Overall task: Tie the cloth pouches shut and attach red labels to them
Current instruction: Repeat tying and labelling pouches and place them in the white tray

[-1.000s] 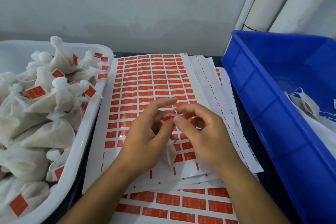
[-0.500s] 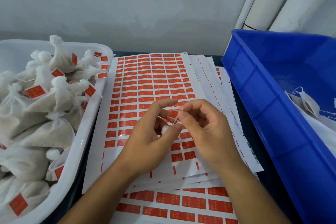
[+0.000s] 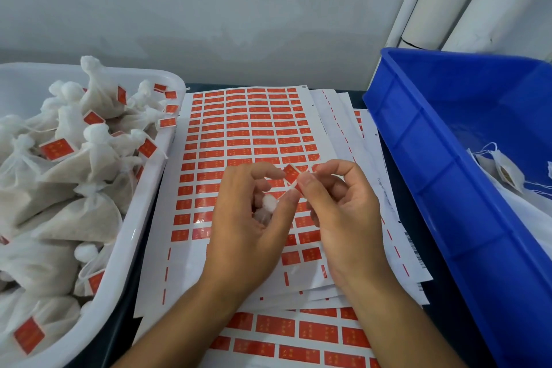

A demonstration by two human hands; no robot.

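Observation:
Above the sticker sheets, my left hand curls round a small white cloth pouch; only its gathered top shows between the fingers. My right hand pinches a red label between thumb and forefinger, right beside my left thumb tip. The label stands tilted, just above the pouch top, and a thin white string seems to run by it. Most of the pouch is hidden under my left palm.
A white tub on the left is heaped with tied, labelled pouches. Sheets of red labels cover the dark table. A blue crate on the right holds loose pouches. White pipes stand at the back right.
The red label has come up from between my fingers and now shows more fully. The pouch top has become visible in my left hand. Both hands stayed in about the same place.

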